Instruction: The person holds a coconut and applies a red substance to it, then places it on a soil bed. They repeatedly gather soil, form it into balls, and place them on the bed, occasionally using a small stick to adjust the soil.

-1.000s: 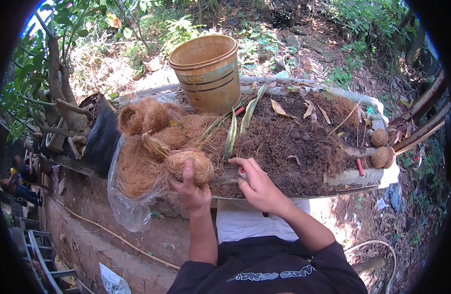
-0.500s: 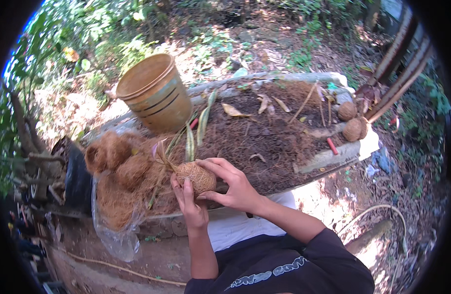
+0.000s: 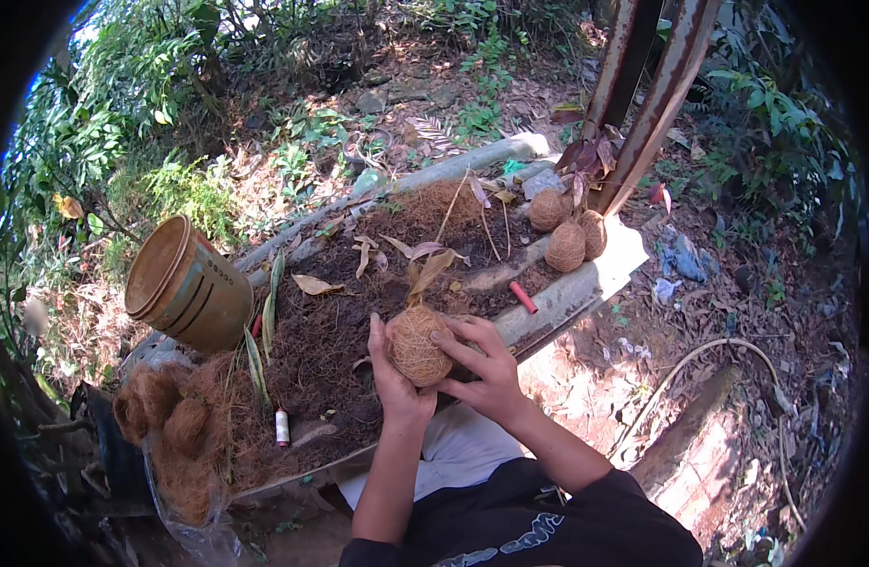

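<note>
Coir ball, plant leaves sprouting above fingertips, cupped by left hand and right hand, 2 sets of fingers curled closed around it; best kept evenly squeezed, stem upright

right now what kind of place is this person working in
Most likely an outdoor garden work spot: a tray of dark soil, loose coconut fibre beside it, and leafy plants on bare ground. Both hands hold a fibre-wrapped ball.
</note>
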{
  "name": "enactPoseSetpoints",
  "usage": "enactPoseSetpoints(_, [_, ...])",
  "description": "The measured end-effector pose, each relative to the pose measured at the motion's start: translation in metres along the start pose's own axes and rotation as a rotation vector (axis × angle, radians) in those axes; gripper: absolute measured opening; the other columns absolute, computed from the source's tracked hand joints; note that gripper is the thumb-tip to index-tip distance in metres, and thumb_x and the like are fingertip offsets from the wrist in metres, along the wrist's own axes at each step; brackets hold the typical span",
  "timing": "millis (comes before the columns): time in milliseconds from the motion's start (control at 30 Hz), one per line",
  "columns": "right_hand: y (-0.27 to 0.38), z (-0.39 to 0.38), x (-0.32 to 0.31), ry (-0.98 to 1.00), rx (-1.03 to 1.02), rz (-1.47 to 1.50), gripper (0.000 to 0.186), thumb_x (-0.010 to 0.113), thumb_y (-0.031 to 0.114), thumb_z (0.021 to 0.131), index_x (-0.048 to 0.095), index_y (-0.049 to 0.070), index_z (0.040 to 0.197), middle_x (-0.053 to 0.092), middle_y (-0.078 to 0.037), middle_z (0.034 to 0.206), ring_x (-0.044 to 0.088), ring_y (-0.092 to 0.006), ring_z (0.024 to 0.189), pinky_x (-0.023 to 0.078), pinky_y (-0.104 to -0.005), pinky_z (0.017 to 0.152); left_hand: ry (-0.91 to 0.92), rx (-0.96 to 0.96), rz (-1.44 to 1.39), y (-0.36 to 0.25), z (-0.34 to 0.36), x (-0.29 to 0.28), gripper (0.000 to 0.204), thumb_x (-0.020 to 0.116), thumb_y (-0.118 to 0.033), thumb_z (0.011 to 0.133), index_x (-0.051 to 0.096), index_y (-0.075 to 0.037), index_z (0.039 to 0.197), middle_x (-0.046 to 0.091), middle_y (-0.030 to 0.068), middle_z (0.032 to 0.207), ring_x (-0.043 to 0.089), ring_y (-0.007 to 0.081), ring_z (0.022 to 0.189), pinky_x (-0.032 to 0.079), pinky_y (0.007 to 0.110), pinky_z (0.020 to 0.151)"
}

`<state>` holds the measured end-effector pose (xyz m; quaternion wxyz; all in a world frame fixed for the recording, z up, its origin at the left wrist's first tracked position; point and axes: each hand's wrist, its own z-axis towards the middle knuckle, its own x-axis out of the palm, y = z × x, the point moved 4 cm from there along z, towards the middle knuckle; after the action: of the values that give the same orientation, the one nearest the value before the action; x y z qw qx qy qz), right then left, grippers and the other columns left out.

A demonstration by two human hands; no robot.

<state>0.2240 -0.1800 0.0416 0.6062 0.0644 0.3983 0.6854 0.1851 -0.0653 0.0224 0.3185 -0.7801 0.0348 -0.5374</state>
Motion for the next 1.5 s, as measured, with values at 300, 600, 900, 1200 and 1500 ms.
enactPoseSetpoints(300, [-0.066, 0.009, -0.074, -0.062, 0.203, -0.007, 0.064, 0.075, 0.009, 0.062, 0.054, 0.009, 0.123, 0.052, -0.012, 0.126, 0.051, -0.031, 0.114, 0.043, -0.0375, 0.095, 0.142, 0.056, 0.331, 0.065, 0.055, 0.062, 0.043, 0.037, -0.044, 0.096, 0.049, -0.006, 0.113, 0.058, 0.0084, 0.103, 0.06, 0.0204, 0.095, 0.052, 0.036, 0.078])
enactPoseSetpoints(600, [-0.088, 0.021, -0.093, -0.015, 0.035, -0.085, 0.058, 0.072, 0.012, 0.071, 0.052, 0.003, 0.124, 0.046, -0.015, 0.134, 0.045, -0.0329, 0.123, 0.04, -0.0396, 0.099, 0.082, -0.224, 0.038, 0.103, 0.083, 0.085, 0.044, 0.042, -0.046, 0.095, 0.053, -0.007, 0.112, 0.06, 0.0076, 0.101, 0.061, 0.0173, 0.092, 0.052, 0.033, 0.078])
enactPoseSetpoints(900, [-0.106, 0.021, -0.097, -0.126, 0.105, -0.167, 0.05, 0.071, 0.009, 0.072, 0.057, 0.004, 0.12, 0.051, -0.015, 0.126, 0.049, -0.0319, 0.118, 0.042, -0.0401, 0.097, 0.095, 0.038, 0.326, 0.111, 0.112, 0.083, 0.036, 0.053, -0.037, 0.092, 0.053, -0.005, 0.11, 0.058, 0.008, 0.101, 0.057, 0.0155, 0.096, 0.047, 0.033, 0.082])
enactPoseSetpoints(1200, [-0.118, 0.035, -0.111, -0.18, 0.22, -0.625, 0.042, 0.071, 0.01, 0.07, 0.064, 0.011, 0.112, 0.061, -0.004, 0.111, 0.049, -0.0283, 0.109, 0.035, -0.0408, 0.096, 0.252, 0.38, 0.935, 0.119, 0.137, 0.095, 0.057, 0.067, -0.011, 0.08, 0.037, -0.001, 0.127, 0.05, 0.0149, 0.12, 0.047, 0.0224, 0.115, 0.037, 0.033, 0.099])
enactPoseSetpoints(1500, [-0.123, 0.029, -0.114, -0.237, 0.242, -0.528, 0.017, 0.071, 0.014, 0.071, 0.068, 0.009, 0.087, 0.063, -0.003, 0.101, 0.049, -0.0268, 0.108, 0.035, -0.0395, 0.095, 0.258, 0.563, 1.38, 0.105, 0.138, 0.102, 0.052, 0.069, -0.019, 0.077, 0.048, 0.001, 0.12, 0.051, 0.0214, 0.124, 0.05, 0.0322, 0.117, 0.042, 0.039, 0.095])
